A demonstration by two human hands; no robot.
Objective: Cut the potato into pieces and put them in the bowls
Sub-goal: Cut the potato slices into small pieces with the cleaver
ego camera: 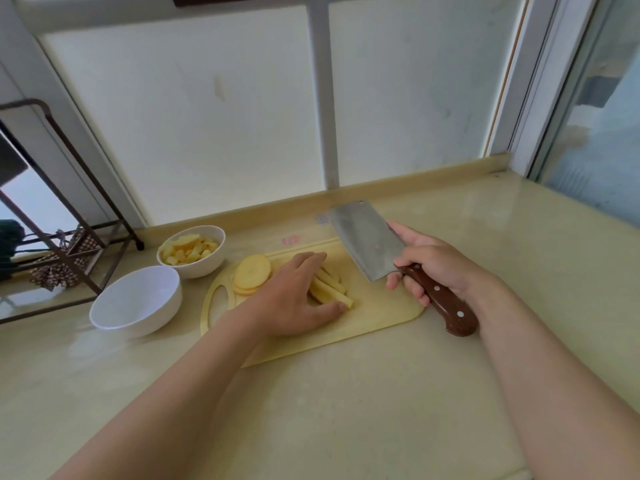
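Partly under left hand, potato sticks

Home kitchen: countertop, cleaver

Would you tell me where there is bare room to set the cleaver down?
Bare counter: right of the board, and all along its near side. Left of the board the empty bowl and full bowl crowd in; on it, the left hand covers the sticks beside the slices.

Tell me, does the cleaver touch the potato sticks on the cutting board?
Apart. The head view shows bare cutting board between the raised cleaver and the potato sticks.
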